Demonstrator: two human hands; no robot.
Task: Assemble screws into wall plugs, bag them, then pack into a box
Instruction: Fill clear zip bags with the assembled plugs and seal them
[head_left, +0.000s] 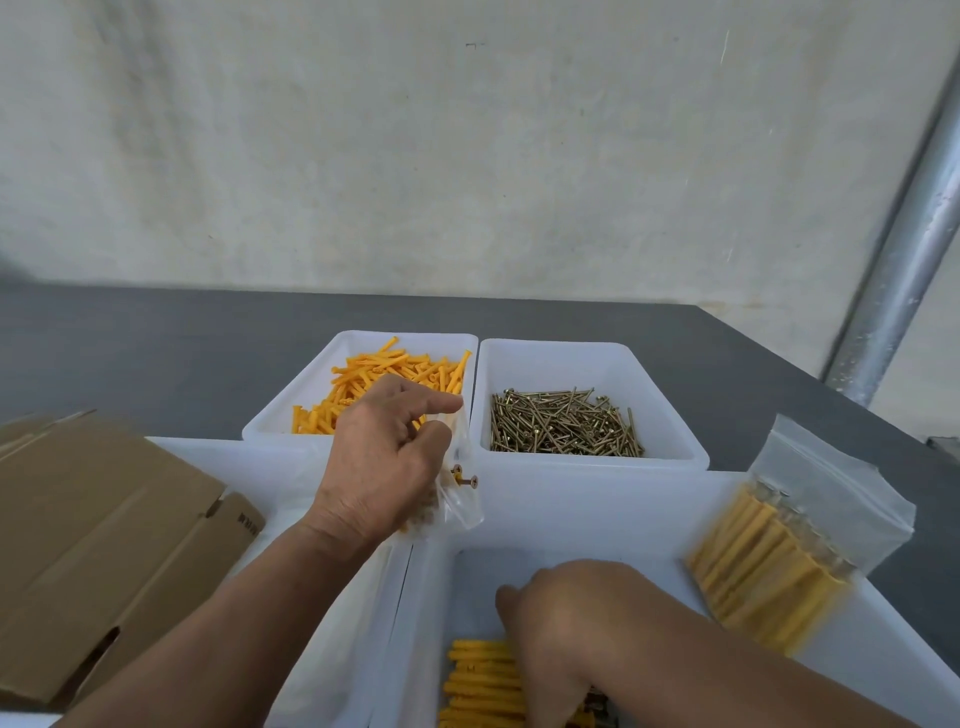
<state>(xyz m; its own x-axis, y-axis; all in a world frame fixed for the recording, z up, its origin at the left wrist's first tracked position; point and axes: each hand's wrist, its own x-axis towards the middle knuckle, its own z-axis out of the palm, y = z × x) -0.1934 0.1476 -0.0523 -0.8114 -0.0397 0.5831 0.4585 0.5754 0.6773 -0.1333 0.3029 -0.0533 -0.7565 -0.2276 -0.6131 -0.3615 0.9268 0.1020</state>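
Observation:
My left hand (387, 457) holds a clear plastic bag (462, 493) up over the trays, fingers curled round its mouth; an orange plug with a screw shows inside it. My right hand (550, 629) reaches down into the near white tray (649, 519), fingers among the assembled orange plugs (480, 680); what the fingers grip is hidden. A filled zip bag of plugs (774, 566) leans on that tray's right rim. Behind stand a tray of loose orange wall plugs (363, 384) and a tray of brass screws (561, 421). The cardboard box (104, 551) lies at the left.
Another white tray (234, 457) lies under my left arm. The grey table (156, 353) ends at a pale wall, and a metal pole (898, 280) rises at the right.

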